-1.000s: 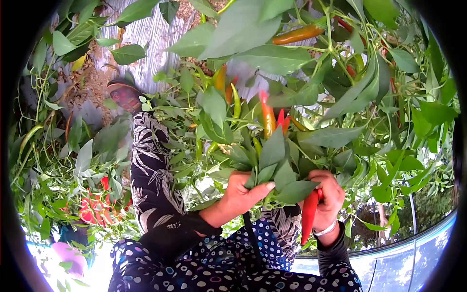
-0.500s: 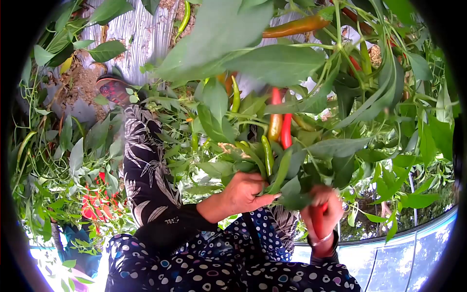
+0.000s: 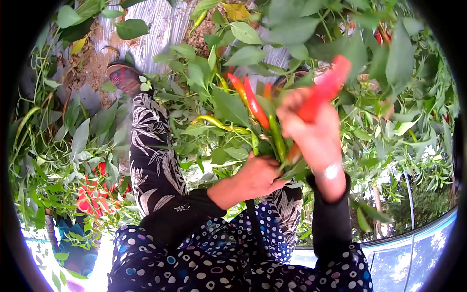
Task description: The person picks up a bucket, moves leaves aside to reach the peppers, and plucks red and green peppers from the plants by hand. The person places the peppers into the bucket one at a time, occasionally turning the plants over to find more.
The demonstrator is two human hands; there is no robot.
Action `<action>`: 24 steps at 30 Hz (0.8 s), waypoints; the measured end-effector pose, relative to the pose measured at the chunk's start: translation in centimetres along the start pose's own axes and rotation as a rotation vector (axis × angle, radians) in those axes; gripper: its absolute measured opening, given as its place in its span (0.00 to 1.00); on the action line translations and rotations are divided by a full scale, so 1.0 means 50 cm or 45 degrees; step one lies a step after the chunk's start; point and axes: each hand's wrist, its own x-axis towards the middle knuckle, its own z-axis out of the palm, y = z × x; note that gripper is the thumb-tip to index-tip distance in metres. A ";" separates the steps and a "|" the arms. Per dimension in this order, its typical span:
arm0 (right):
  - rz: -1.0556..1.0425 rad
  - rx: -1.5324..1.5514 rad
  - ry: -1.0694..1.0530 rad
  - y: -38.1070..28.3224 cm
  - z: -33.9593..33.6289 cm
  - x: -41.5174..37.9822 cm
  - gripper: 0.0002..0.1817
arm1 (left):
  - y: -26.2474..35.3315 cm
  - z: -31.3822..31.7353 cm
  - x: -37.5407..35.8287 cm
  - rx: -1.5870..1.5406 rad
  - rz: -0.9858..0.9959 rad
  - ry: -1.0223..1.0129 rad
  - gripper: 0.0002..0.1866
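My left hand is closed around the leafy stems of a pepper plant, thumb and fingers pressed together. Above it hang several chili peppers: a red one, a green one and a yellow-green curved one. To the right, my right hand, smeared by motion, has its fingers wrapped round a red chili pepper that sticks out past the top of the hand. Its fingertips are just right of the hanging peppers.
Pepper plants crowd both sides, with broad leaves at the upper right. Silvery ground film and bare soil lie beyond my shoe. A cluster of red shows among leaves at the left. A pale sheet curves along the lower right.
My right hand has moved up from beside my left hand, with red chili pepper in it. My left hand keeps its grip, slightly higher. The hanging peppers have shifted left, and large leaves have swung away.
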 end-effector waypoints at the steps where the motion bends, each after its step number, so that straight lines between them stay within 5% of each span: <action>1: -0.021 -0.163 0.108 0.031 0.018 0.039 0.06 | 0.002 -0.004 -0.001 0.018 -0.028 -0.065 0.11; 4: -0.086 -0.756 0.010 0.070 0.023 0.113 0.09 | 0.004 -0.014 0.001 0.025 -0.080 -0.140 0.12; 10: -0.349 -1.154 -0.326 0.100 0.059 0.096 0.06 | 0.008 -0.017 -0.003 0.010 -0.134 -0.169 0.12; 16: -0.474 -1.060 -0.449 0.125 0.105 0.043 0.08 | 0.006 -0.019 -0.003 -0.024 -0.195 -0.261 0.10; 18: -0.487 -1.111 -0.436 0.123 0.117 0.028 0.08 | 0.000 -0.008 -0.012 -0.019 -0.136 -0.111 0.10; 20: -0.358 -1.280 -0.166 0.135 0.129 0.026 0.07 | -0.021 0.025 -0.021 0.094 0.029 0.071 0.10; 21: -0.351 -1.232 -0.217 0.125 0.125 0.035 0.07 | 0.016 -0.042 0.002 0.041 -0.286 -0.447 0.10; 22: -0.350 -1.234 -0.216 0.111 0.115 0.045 0.07 | 0.012 -0.035 0.001 0.039 -0.284 -0.447 0.10; 24: 0.056 -0.939 -0.504 0.079 0.089 0.072 0.11 | 0.006 -0.026 -0.001 -0.054 -0.207 -0.182 0.11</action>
